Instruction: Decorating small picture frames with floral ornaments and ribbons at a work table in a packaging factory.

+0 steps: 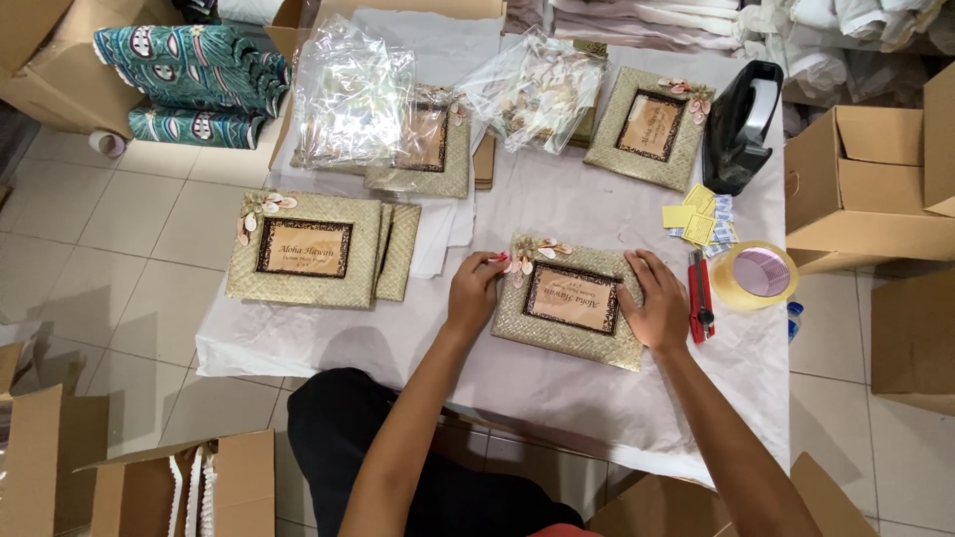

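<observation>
A woven straw picture frame (572, 298) with a dark inner border and shell decoration at its top left lies on the paper-covered table (557, 393) in front of me. My left hand (476, 290) grips its left edge, fingers by the shells. My right hand (655, 300) rests on its right edge, fingers spread over the weave. Both hands press the frame flat against the table.
A stack of similar frames (310, 249) lies to the left; more frames (649, 127) and clear plastic bags (350, 91) lie at the back. A red utility knife (700, 298), tape roll (758, 274), yellow labels (698, 221) and black tape dispenser (741, 127) sit right. Cardboard boxes (863, 184) surround the table.
</observation>
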